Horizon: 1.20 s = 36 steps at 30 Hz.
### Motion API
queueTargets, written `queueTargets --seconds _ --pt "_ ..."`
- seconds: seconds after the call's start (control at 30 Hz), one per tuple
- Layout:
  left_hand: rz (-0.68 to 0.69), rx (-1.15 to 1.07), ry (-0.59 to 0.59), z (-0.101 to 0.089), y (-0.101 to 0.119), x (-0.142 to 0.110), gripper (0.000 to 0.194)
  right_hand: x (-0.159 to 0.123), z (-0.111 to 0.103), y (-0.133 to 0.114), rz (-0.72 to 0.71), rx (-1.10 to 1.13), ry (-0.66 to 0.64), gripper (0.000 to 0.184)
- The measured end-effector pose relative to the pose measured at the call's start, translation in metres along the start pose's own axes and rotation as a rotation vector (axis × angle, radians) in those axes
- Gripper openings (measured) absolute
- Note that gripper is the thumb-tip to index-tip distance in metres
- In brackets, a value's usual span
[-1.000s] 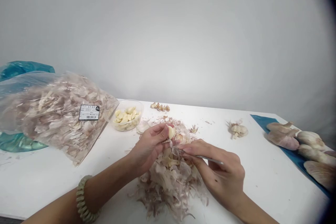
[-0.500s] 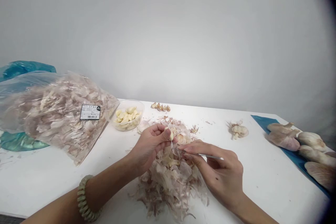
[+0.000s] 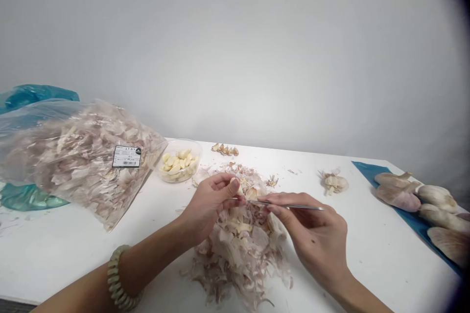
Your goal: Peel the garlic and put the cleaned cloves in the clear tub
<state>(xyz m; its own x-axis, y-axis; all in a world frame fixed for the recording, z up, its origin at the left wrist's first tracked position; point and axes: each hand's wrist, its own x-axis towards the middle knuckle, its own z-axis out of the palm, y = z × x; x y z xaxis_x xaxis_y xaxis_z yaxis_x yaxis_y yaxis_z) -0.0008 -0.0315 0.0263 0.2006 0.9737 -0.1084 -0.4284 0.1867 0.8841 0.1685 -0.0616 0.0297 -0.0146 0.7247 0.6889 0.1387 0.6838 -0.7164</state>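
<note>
My left hand (image 3: 211, 203) is shut around a pale garlic clove (image 3: 237, 187), and its fingers hide most of the clove. My right hand (image 3: 316, 230) pinches a thin metal pick (image 3: 290, 206), whose tip reaches the clove's lower side beside my left fingers. Both hands are just above a heap of papery garlic skins (image 3: 238, 249). A coiled bracelet (image 3: 115, 279) circles my left wrist.
A clear plastic tub (image 3: 179, 161) of peeled cloves and a labelled bag of skins (image 3: 81, 161) stand left. Unpeeled cloves (image 3: 224, 150) lie behind. A broken garlic bulb (image 3: 335, 182) rests right. Pale lumpy items lie on a blue sheet (image 3: 367, 171).
My right hand has risen and shifted right, with the pick now nearly level and closer to the clove. My left fingers have closed further over the clove.
</note>
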Motion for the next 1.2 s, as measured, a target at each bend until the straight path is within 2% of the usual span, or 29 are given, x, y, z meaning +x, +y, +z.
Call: queueTargets --seconds 0.13,0.47,0.57,0.77,0.97,1.07,1.2 --pt "-0.029 0.011 -0.015 0.001 0.001 0.0 0.029 0.003 -0.002 0.002 0.083 0.019 0.11 0.012" --pt "-0.066 -0.037 -0.06 0.001 0.004 -0.002 0.025 0.007 -0.006 0.009 0.085 -0.113 0.163 0.008" --pt "-0.059 -0.071 -0.071 0.001 0.004 -0.002 0.022 0.008 -0.007 0.013 0.095 -0.178 0.115 0.009" --pt "-0.102 -0.15 -0.055 0.001 0.004 -0.002 0.013 0.014 -0.008 0.021 0.203 -0.293 -0.094 0.014" --pt "-0.126 -0.185 -0.018 0.002 0.005 -0.002 0.012 0.015 -0.006 0.024 0.152 -0.465 -0.274 0.016" --pt "-0.128 -0.205 -0.003 0.002 0.006 -0.002 0.011 0.015 -0.006 0.023 0.091 -0.558 -0.259 0.013" --pt "-0.125 -0.199 0.007 0.0 0.005 -0.001 0.01 0.016 -0.008 0.018 0.048 -0.616 -0.137 0.016"
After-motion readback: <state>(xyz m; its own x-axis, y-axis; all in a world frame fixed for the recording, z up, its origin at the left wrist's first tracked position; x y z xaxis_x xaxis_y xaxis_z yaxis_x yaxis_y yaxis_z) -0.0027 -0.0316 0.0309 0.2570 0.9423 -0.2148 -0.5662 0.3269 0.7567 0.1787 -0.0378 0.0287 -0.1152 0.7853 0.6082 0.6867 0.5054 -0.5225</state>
